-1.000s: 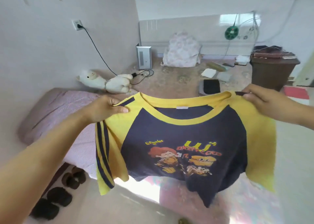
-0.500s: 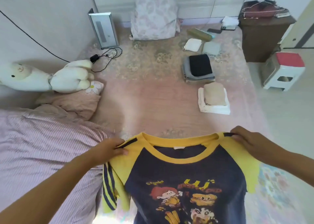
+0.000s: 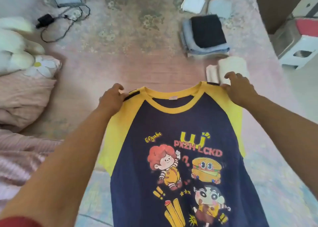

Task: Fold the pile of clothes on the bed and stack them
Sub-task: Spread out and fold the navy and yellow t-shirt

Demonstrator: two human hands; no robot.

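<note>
1. Shirt (image 3: 180,158), navy with yellow sleeves and a cartoon print, hangs spread between both hands over the bed (image 3: 134,68), its collar toward 12 o'clock and the print facing the person.
2. Left hand (image 3: 111,98) pinches the left shoulder seam at the dark stripe, thumb on top and fingers curled under the cloth.
3. Right hand (image 3: 238,87) grips the right shoulder in the same way, fingers bent over the yellow edge; both grips are clenched on the fabric, neither released.
4. Stacks of folded clothes lie on the bed: a dark-topped stack (image 3: 205,34) at 1 o'clock from the shirt, and a pale stack (image 3: 230,66) just beyond the right hand.
5. A white plush (image 3: 15,49) and a pink pillow (image 3: 24,96) lie at 10 o'clock; a charger cable (image 3: 60,23) sits toward 11 o'clock.
6. Handling, as I judge it: the shirt looks light and limp, so it will sag and crease wherever it is not held. The shoulder seams are the sensible holds, keeping the collar taut and the body straight.
7. Next step probably calls for lowering it flat onto the bare bed, print down, then folding the sleeves inward.
8. The risk is a sleeve tucking under as the cloth lands, which would spoil the fold.
</note>
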